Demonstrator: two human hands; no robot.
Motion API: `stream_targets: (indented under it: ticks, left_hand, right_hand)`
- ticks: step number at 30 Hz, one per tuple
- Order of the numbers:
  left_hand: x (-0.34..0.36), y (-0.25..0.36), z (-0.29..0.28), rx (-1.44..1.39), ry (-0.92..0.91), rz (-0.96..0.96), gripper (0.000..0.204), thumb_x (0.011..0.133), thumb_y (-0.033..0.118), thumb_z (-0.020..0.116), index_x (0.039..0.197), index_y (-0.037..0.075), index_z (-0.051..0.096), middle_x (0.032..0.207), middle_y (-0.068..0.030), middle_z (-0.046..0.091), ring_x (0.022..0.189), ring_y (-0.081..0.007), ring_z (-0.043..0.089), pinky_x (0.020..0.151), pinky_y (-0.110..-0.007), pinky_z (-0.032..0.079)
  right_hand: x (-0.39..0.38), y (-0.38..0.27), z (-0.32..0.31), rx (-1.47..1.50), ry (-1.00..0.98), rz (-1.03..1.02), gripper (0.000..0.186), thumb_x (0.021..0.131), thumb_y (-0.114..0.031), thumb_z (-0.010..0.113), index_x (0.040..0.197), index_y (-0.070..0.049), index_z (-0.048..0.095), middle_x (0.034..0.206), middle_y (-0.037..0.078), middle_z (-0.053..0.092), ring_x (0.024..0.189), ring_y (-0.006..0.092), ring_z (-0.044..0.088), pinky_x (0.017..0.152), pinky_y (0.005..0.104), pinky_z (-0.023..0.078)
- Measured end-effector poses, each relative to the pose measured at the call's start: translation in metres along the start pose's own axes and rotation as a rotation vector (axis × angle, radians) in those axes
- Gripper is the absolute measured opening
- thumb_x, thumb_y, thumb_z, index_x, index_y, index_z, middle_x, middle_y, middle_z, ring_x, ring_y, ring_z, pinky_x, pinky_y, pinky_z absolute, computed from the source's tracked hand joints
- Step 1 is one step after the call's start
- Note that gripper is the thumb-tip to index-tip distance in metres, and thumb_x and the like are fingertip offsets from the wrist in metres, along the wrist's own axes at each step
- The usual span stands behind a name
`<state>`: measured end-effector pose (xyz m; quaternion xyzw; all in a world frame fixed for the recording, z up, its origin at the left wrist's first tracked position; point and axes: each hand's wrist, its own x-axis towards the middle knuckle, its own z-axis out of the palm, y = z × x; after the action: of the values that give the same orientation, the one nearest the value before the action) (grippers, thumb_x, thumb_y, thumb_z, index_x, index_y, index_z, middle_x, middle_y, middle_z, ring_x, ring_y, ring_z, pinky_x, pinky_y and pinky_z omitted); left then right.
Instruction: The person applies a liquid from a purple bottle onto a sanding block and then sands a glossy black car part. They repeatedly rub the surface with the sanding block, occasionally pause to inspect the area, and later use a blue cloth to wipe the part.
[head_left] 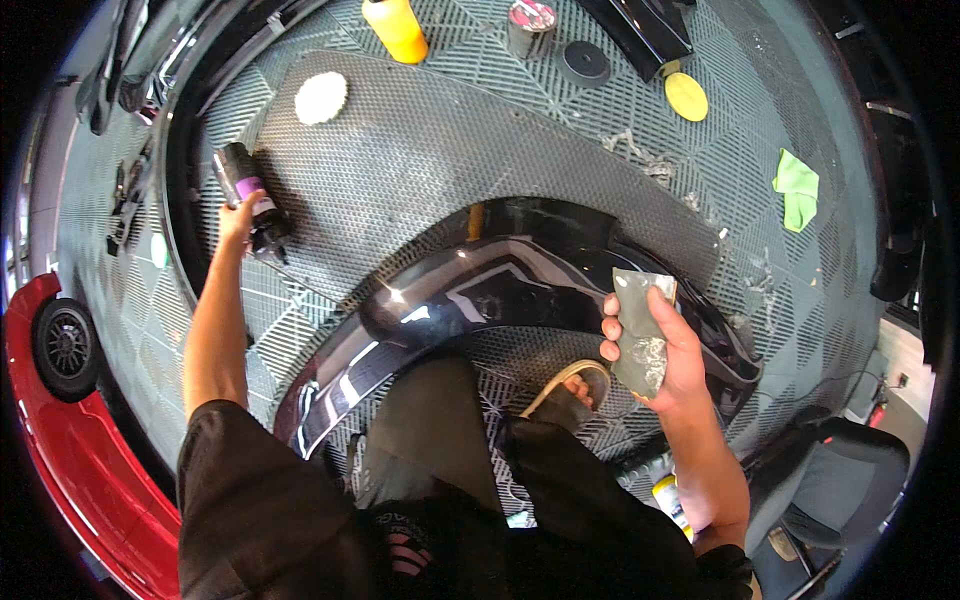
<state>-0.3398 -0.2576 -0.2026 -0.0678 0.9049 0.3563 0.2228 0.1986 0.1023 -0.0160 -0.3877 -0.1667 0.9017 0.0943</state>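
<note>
Out to the left, my left hand (pixel 240 215) is closed around a black bottle (pixel 236 170) with a purple label; its narrow tip points down and right. My right hand (pixel 683 350) grips a flat grey rectangular pad (pixel 636 315), smeared with pale residue on its face. The thumb presses one edge while the fingers curl around the other. Beneath and between my hands lies a glossy black curved car fender (pixel 540 275), arching in front of my legs. The pad is held above the fender's right part and hides some of it.
On the grey mat (pixel 440 130) sits a white fluffy pad (pixel 321 98). Beyond are a yellow bottle (pixel 397 32), a tin (pixel 530 30), a black disc (pixel 585 64) and a yellow round pad (pixel 686 97). A green cloth (pixel 796 190) lies right; a red car (pixel 80 470) stands left.
</note>
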Motion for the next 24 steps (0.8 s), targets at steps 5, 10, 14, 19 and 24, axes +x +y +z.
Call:
stream_targets:
  ticks: [5,10,14,19,24]
  left_hand:
    - [0.034,-0.013,-0.018,0.695,0.447,-0.041,0.124,0.072,0.07,0.076,0.162,0.006,0.022,0.152,-0.0324,0.043,0.139,-0.0454,0.046,0.114,-0.056,0.036]
    - [-0.036,0.036,0.033,0.724,0.574,0.886,0.077,0.088,0.041,0.075,0.151,0.009,0.045,0.147,-0.022,0.05,0.139,-0.04,0.044,0.118,-0.051,0.032]
    - [-0.1,0.074,0.127,0.424,0.101,1.266,0.049,0.094,0.014,0.071,0.138,0.002,0.055,0.141,-0.0195,0.056,0.133,-0.0389,0.05,0.116,-0.048,0.035]
    - [-0.107,0.089,0.184,0.353,-0.196,1.405,0.031,0.092,0.005,0.067,0.123,0.002,0.063,0.128,-0.0169,0.062,0.12,-0.0365,0.058,0.105,-0.045,0.046]
    - [-0.098,0.079,0.208,0.41,-0.128,1.428,0.03,0.093,0.005,0.065,0.123,0.004,0.064,0.128,-0.0161,0.061,0.12,-0.0364,0.058,0.106,-0.045,0.045]
  right_hand:
    - [0.024,-0.023,0.003,-0.36,0.1,0.021,0.041,0.108,-0.034,0.054,0.127,0.002,0.061,0.104,0.01,0.07,0.08,0.0148,0.063,0.068,0.0296,0.054]
    - [0.074,-0.039,0.007,-0.569,0.155,0.058,0.041,0.106,-0.037,0.057,0.122,0.0,0.066,0.102,0.006,0.07,0.078,0.0106,0.061,0.068,0.0257,0.051]
    - [0.089,-0.046,-0.001,-0.719,0.207,0.094,0.043,0.104,-0.041,0.059,0.114,-0.001,0.071,0.091,0.003,0.069,0.074,0.0086,0.059,0.065,0.0237,0.048]
    - [0.119,-0.054,-0.014,-0.94,0.202,0.103,0.047,0.103,-0.046,0.06,0.113,-0.002,0.074,0.086,0.001,0.068,0.074,0.0078,0.057,0.067,0.0236,0.045]
    - [0.128,-0.058,-0.009,-1.081,0.096,-0.011,0.05,0.105,-0.041,0.054,0.122,0.003,0.069,0.104,0.005,0.072,0.087,0.0097,0.06,0.08,0.0258,0.048]
